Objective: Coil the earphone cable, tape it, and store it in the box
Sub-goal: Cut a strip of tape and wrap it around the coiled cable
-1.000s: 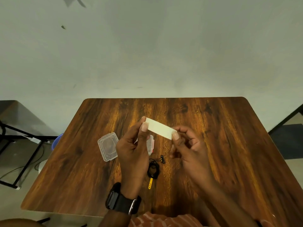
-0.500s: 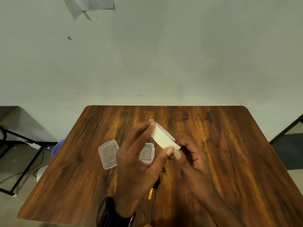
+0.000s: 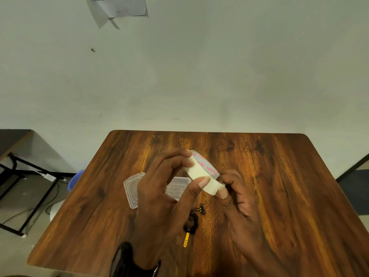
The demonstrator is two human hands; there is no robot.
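We see the coiled black cable (image 3: 192, 222) lying on the table (image 3: 279, 186) low in the frame's centre, in the gap between the two wrists and below the raised hands, touched by neither. Its earbuds (image 3: 201, 209) sit just above the coil, and a yellow tab (image 3: 186, 239) sticks out below it.

Above it, both hands hold a roll of cream tape (image 3: 201, 172) at mid-frame. The left hand (image 3: 161, 198) comes up from the bottom edge, back toward us, with its thumb on the tape's lower right side and its curled fingers on the upper left end, so it grips the roll across. The right hand (image 3: 237, 198) enters from the lower right; its thumb and forefinger pinch the tape's right end, the other fingers curled under. The roll tilts from upper left to lower right, and we can read pink lettering on its inner face.

The clear box (image 3: 179, 186) rests on the table behind the left hand, largely hidden by it. Its lid (image 3: 130, 188) lies just to the left, also partly covered by that hand.

A dark watch (image 3: 123, 260) sits on the left wrist at the bottom edge. At the left of the frame we see a black metal frame (image 3: 30, 196) and a blue tub (image 3: 76, 178) by the table's edge. A sheet of paper (image 3: 117, 9) hangs on the wall at the top.
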